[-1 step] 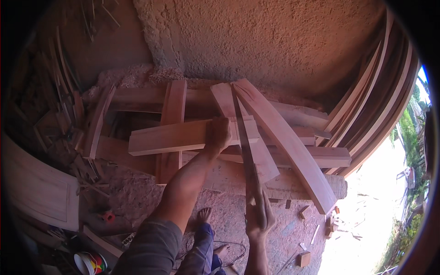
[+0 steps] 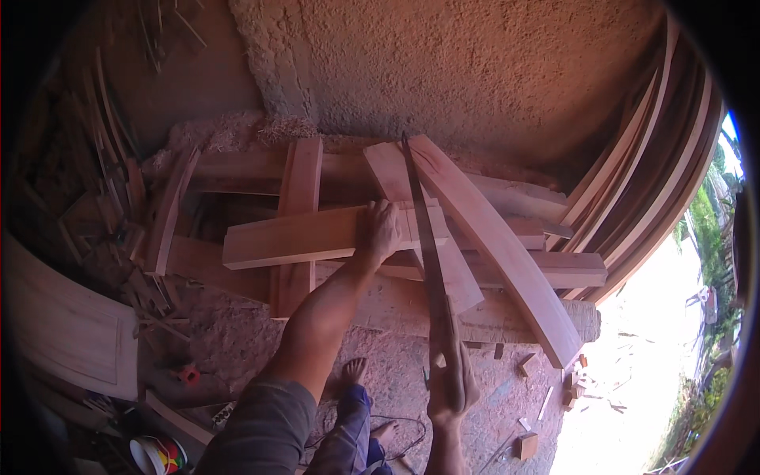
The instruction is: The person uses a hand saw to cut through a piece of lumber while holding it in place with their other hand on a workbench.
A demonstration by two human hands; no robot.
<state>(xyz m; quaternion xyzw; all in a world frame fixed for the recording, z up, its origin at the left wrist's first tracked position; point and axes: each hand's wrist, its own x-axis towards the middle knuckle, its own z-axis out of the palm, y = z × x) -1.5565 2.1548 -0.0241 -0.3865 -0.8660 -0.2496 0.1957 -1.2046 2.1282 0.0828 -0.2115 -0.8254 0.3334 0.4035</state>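
Observation:
My left hand (image 2: 381,227) is clasped over a thick, pale wooden board (image 2: 301,235) lying crosswise in the middle, pressing it near its right end. In my right hand (image 2: 454,386) is the handle of a long handsaw, whose dark blade (image 2: 427,245) points away from me. The blade crosses the board's right end, just right of my left hand. Scored lines show on the board there. Beneath it lie an upright reddish plank (image 2: 302,190) and a slanted pale board (image 2: 463,279).
A long plank (image 2: 507,253) leans diagonally to the right. A heavy beam (image 2: 522,318) runs below the boards. Curved strips (image 2: 657,174) stand at the right, before a rough wall (image 2: 459,71). Offcuts (image 2: 526,446) and a white bucket (image 2: 148,455) are on the floor, near my feet.
My right hand has shifted slightly toward me and to the right, and the saw blade has changed its angle a little. My left hand stays on the board.

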